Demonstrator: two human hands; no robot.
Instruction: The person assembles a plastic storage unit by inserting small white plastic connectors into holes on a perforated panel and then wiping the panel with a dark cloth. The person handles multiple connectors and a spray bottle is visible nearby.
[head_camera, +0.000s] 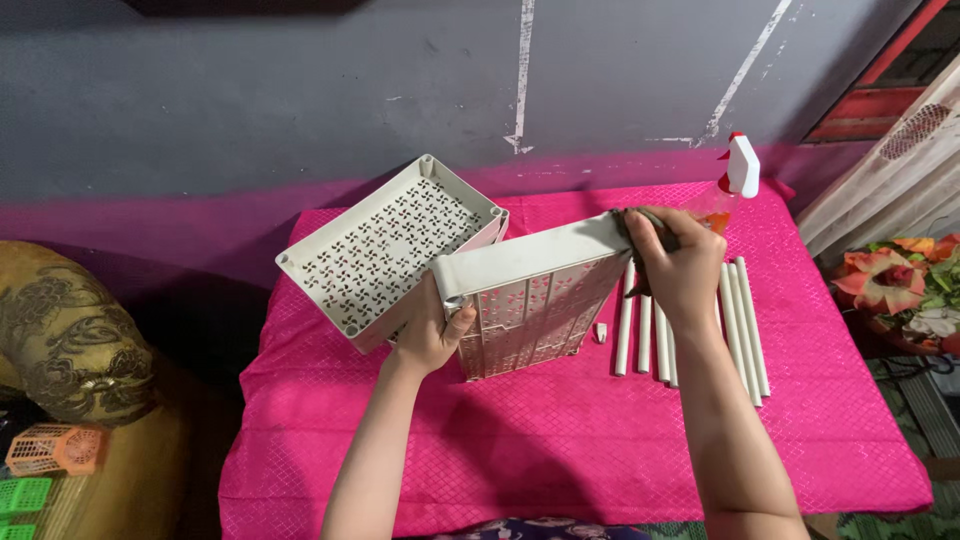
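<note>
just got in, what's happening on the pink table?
A person holds a white perforated tray up on edge with the left hand, while the right hand presses a dark cloth on its top rim. Another tray leans behind it. White tubes and a spray bottle lie on the pink tablecloth.

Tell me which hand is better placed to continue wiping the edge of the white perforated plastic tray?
The right hand: it already presses a dark cloth on the upper edge of the white perforated plastic tray. The left hand grips the tray's lower corner, holding it tilted.
</note>
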